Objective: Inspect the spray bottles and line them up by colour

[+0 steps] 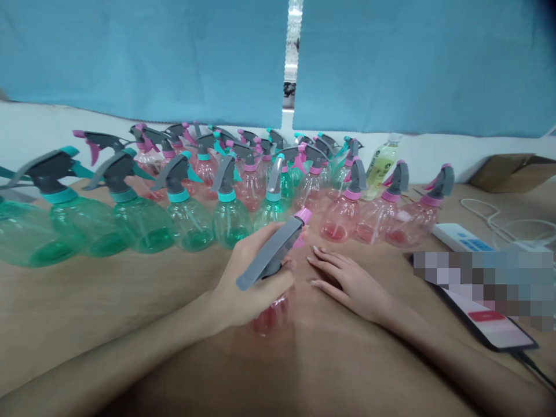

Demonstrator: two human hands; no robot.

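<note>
My left hand [249, 284] is wrapped round the neck of a pink spray bottle [271, 317], whose grey trigger head with a pink nozzle tilts up to the right. The bottle's clear pink body shows below the fingers. Just right of it, my right hand [347, 281] lies palm down on the wooden table [174, 307], fingers spread and holding nothing. Beyond my hands stands a front row of spray bottles, green ones [189, 223] with teal collars at the left and centre, pink ones [341, 217] with pink collars at the right.
More spray bottles [249, 179] crowd behind the front row. A drink bottle [382, 165] stands behind the pink ones. On the right are a phone [499, 333] with a cable, a white box [460, 236], white cords [490, 214] and a brown carton [512, 172].
</note>
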